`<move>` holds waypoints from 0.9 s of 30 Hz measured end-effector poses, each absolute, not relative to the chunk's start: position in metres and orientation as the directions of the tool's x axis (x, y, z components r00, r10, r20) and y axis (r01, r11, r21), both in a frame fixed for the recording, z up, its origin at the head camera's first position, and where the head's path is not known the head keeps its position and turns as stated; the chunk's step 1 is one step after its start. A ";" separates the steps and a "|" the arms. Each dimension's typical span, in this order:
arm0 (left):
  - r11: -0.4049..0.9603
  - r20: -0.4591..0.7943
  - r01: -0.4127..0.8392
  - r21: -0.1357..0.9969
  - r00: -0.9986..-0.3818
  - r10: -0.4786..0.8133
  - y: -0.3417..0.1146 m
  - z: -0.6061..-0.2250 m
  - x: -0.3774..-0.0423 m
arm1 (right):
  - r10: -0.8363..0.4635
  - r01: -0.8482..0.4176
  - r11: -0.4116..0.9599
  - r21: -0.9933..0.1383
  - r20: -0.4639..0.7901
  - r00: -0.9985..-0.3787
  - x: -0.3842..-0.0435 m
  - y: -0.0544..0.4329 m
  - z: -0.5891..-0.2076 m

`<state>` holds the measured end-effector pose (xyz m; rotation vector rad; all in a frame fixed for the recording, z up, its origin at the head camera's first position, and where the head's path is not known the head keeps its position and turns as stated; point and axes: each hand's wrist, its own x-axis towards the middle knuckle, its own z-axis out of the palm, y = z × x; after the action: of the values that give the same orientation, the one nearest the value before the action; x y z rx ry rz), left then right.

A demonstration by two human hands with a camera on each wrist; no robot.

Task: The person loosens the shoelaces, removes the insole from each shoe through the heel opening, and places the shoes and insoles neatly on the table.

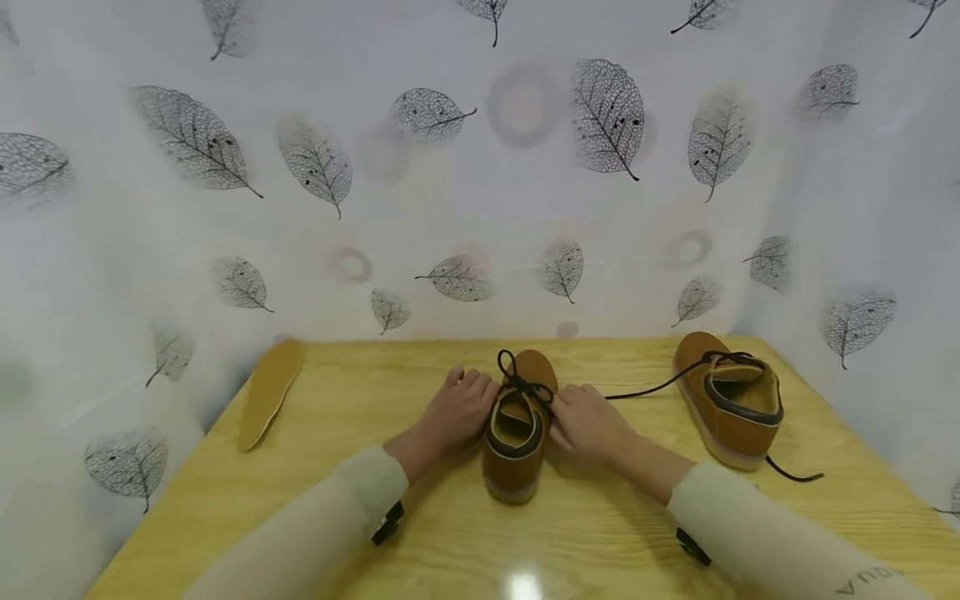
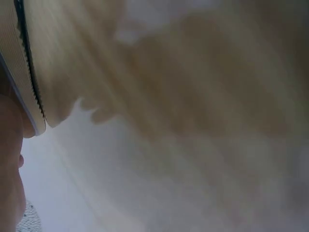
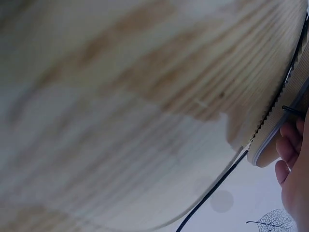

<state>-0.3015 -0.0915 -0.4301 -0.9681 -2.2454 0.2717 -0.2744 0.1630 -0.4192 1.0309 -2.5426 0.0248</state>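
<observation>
Yellow wood-grain tabletop [image 1: 465,550]: nearest us, a brown shoe [image 1: 513,471], tan lining [image 1: 513,432] inside, stands between left hand [image 1: 459,410] and right hand [image 1: 592,427], both grips pinching its black bowed lace [image 1: 519,383]. Well right, we see another shoe [image 1: 738,429]; left, an insole [image 1: 272,389]; behind, leaf-printed sheeting [image 1: 465,200].

Wood-grain surface [image 1: 360,392] has insole [image 1: 270,392] at L, brown shoe [image 1: 512,471] in ctr, 2nd shoe [image 1: 738,427] w/ black lace [image 1: 795,478] at R

Head view forward-down; wrist views close, low (middle shoe [image 1: 513,468] in all)
</observation>
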 end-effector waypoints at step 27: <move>0.696 0.572 0.649 -0.308 -0.458 0.680 -0.102 -0.432 -0.299 | -0.744 -0.587 0.655 0.476 0.544 -0.389 -0.267 0.174 -0.423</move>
<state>-0.2988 -0.1018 -0.4323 -1.0105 -2.2151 0.0593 -0.2671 0.1738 -0.4234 1.0276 -2.1125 -0.2646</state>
